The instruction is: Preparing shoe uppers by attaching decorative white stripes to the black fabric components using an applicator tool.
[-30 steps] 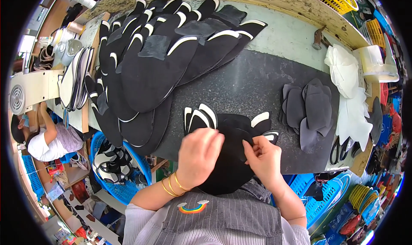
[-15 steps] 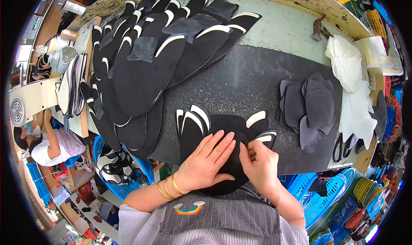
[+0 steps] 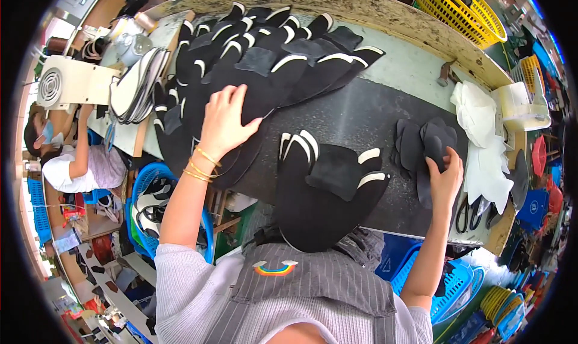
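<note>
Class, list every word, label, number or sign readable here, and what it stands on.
Nearest black piece: no lettering visible.
Dark grey pieces: none visible.
Apron: rainbow patch, no words.
Blue box at right: white mark, too small to read.

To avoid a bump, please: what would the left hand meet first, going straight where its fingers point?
Probably the dark grey patch on the black pieces, just ahead of the left hand; whether the hand touches the pieces is unclear.
</note>
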`<state>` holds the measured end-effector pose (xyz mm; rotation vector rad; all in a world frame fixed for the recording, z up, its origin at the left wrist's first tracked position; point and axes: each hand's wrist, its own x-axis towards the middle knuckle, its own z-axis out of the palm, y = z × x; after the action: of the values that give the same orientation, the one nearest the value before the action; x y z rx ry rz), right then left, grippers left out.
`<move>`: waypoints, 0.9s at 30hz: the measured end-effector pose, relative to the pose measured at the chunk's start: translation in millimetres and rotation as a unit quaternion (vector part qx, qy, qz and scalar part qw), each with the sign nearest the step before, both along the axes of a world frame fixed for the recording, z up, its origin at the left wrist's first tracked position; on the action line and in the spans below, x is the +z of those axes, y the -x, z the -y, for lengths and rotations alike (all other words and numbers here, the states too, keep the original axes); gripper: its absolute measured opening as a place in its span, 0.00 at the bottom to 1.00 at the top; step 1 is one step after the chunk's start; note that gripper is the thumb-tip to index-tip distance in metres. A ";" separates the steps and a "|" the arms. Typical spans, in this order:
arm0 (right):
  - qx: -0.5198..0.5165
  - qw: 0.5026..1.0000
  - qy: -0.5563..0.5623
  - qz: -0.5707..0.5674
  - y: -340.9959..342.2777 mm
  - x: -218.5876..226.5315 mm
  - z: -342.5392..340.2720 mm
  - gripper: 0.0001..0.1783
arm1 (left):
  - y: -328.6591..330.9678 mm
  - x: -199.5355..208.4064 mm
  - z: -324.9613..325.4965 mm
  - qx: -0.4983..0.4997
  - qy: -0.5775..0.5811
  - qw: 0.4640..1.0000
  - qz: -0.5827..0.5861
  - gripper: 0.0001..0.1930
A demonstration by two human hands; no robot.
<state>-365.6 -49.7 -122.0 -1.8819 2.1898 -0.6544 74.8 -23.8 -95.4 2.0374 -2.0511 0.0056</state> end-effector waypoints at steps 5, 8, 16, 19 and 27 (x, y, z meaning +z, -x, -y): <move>0.030 0.991 0.052 0.116 -0.3 8.5 -11.0 0.15 | -14.0 8.4 -6.6 -0.092 0.029 0.994 0.042 0.35; 0.024 0.987 0.099 0.122 12.2 -7.6 -14.6 0.13 | -23.4 -12.9 -5.6 -0.084 0.015 0.996 0.008 0.38; -0.039 0.965 0.101 0.239 10.6 -4.0 -12.7 0.19 | -39.7 35.7 6.9 0.008 0.246 0.948 -0.200 0.09; -0.037 0.945 0.111 0.305 14.3 -6.0 -17.5 0.17 | 0.9 76.8 -10.5 -0.069 0.381 0.916 -0.109 0.10; -0.041 0.912 0.119 0.391 -4.4 21.8 -56.5 0.10 | 138.6 39.8 -137.5 -0.375 0.031 0.925 -0.061 0.18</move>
<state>-361.1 6.9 -100.2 -1.2612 1.7009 -1.4415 -63.8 113.6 -55.6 1.0697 -2.5568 -0.1863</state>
